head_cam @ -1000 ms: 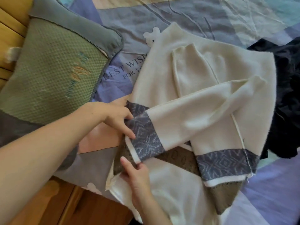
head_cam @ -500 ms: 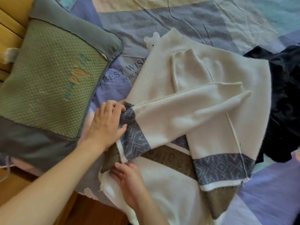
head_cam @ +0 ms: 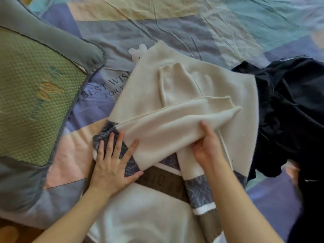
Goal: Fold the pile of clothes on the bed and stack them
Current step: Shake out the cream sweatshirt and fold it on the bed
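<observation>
My left hand (head_cam: pixel 112 165) presses flat, fingers spread, on the blue-patterned cuff, while my right hand (head_cam: pixel 207 148) pinches the folded sleeve of the cream knitted sweater (head_cam: pixel 184 95), which lies spread on the patchwork bedsheet (head_cam: pixel 192 28). It looks soft, thick and light, so I should hold it at folds and hems. The green quilted pillow (head_cam: pixel 35 95) crowds the left edge, the dark clothes pile (head_cam: pixel 289 109) the right; open sheet lies beyond.
</observation>
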